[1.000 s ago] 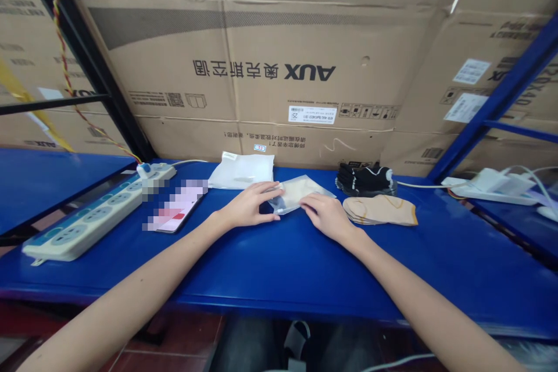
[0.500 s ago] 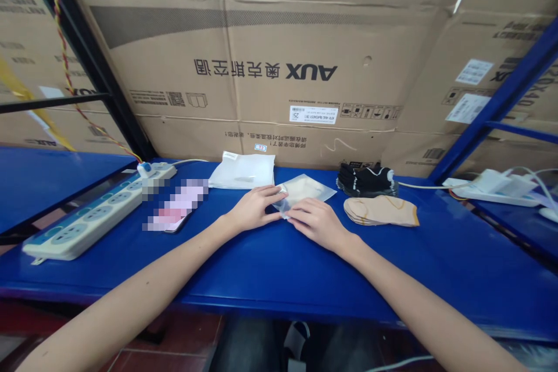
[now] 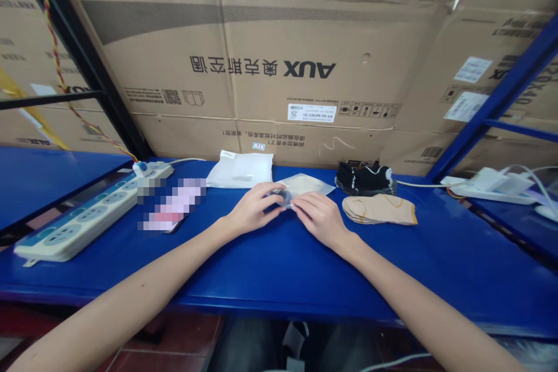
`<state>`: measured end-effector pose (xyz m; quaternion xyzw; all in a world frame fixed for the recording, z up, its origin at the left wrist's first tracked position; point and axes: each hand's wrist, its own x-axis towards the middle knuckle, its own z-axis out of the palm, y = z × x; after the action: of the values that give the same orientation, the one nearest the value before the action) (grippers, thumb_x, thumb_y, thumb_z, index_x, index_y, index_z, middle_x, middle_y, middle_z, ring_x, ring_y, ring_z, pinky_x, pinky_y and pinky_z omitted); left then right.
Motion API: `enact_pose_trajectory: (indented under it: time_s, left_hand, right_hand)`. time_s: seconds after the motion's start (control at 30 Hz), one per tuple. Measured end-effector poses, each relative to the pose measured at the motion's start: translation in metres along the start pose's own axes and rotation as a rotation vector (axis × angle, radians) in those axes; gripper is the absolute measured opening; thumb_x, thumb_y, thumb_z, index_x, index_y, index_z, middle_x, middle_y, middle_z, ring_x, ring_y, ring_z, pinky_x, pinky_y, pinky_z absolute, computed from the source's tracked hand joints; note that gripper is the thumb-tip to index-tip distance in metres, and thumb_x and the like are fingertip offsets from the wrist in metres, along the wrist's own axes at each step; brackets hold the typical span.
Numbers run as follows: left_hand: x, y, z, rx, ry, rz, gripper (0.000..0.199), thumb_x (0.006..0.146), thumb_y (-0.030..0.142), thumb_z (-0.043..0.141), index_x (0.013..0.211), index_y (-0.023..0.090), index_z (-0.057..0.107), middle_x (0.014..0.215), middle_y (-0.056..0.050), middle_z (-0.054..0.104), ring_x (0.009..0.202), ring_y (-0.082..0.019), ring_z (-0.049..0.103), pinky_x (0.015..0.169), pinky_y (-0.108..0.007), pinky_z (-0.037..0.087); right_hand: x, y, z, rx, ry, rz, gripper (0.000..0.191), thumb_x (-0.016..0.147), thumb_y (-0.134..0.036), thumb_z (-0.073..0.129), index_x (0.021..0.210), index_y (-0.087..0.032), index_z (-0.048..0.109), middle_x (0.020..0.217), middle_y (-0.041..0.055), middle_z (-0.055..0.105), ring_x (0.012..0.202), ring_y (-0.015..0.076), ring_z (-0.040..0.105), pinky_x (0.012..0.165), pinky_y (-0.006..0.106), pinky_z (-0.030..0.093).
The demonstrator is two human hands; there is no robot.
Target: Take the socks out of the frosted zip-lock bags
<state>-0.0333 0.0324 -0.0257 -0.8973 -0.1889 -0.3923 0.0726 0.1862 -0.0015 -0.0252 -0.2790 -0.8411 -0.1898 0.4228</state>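
Note:
A translucent plastic bag (image 3: 305, 184) with something pale and flat inside lies at the middle of the blue table. My left hand (image 3: 251, 209) has its thumb and fingers curled around the bag's near left corner. At the near edge, my right hand (image 3: 320, 216) pinches the film with thumb and fingertips. Between the two hands the film is lifted and parted slightly. To the right lie a stack of beige socks (image 3: 379, 210) with yellowish edging and, behind it, a pile of black socks (image 3: 364, 179). Behind my left hand rests a white plastic packet (image 3: 239, 170).
A pixelated phone-like object (image 3: 176, 206) lies left of my hands, beside a long white power strip (image 3: 93, 215). Another power strip with white plugs (image 3: 490, 187) sits at the far right. Large cardboard boxes (image 3: 261, 29) stand behind the blue table (image 3: 296, 273).
The bag's near edge has been raised and spread a little between my fingers. My left fingers have curled more, and the right hand has shifted slightly up the bag's edge.

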Motion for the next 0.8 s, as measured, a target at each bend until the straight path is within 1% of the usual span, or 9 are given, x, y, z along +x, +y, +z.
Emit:
enact_pose_trajectory:
  time_s: [0.17,0.37,0.57,0.7,0.8]
  left_hand:
    - [0.001,0.001,-0.002,-0.006,0.015,0.044,0.009,0.091,0.023,0.06,0.098,0.018,0.063,0.117,-0.012,0.063,0.112,-0.023,0.06,0.092,-0.041,0.052]
    - [0.003,0.001,-0.003,0.013,-0.014,0.078,0.009,0.093,0.019,0.057,0.096,0.018,0.065,0.111,-0.011,0.065,0.106,-0.022,0.061,0.089,-0.04,0.053]
    - [0.005,0.007,-0.003,0.013,-0.014,0.05,0.011,0.093,0.017,0.053,0.091,0.016,0.064,0.118,-0.014,0.06,0.111,-0.023,0.06,0.09,-0.039,0.053]
    - [0.008,0.011,-0.005,-0.012,-0.054,0.016,0.01,0.092,0.016,0.052,0.085,0.017,0.059,0.11,-0.012,0.062,0.105,-0.022,0.061,0.087,-0.038,0.054]
    - [0.009,0.012,-0.005,-0.027,-0.08,-0.003,0.01,0.092,0.015,0.051,0.084,0.018,0.056,0.11,-0.012,0.062,0.107,-0.022,0.06,0.088,-0.038,0.053]
  right_hand:
    - [-0.001,0.002,0.0,0.009,-0.005,0.002,0.016,0.093,-0.017,0.055,0.095,-0.017,0.071,0.09,0.0068,0.075,0.081,0.0196,0.068,0.074,0.032,0.055]
    - [-0.003,0.003,0.001,0.048,-0.028,-0.006,0.015,0.092,-0.018,0.057,0.096,-0.016,0.071,0.09,0.0072,0.075,0.083,0.0199,0.068,0.075,0.032,0.054]
    - [-0.004,0.003,0.0,0.024,-0.073,0.007,0.017,0.093,-0.018,0.055,0.095,-0.017,0.072,0.09,0.0072,0.075,0.082,0.0201,0.068,0.074,0.033,0.054]
    - [-0.004,0.005,0.0,0.012,-0.083,0.005,0.019,0.093,-0.018,0.054,0.096,-0.018,0.072,0.091,0.0078,0.075,0.083,0.0201,0.068,0.075,0.033,0.053]
    - [-0.004,0.008,0.0,0.001,-0.085,0.004,0.019,0.093,-0.018,0.054,0.096,-0.018,0.072,0.091,0.0077,0.075,0.083,0.0202,0.067,0.076,0.033,0.053]
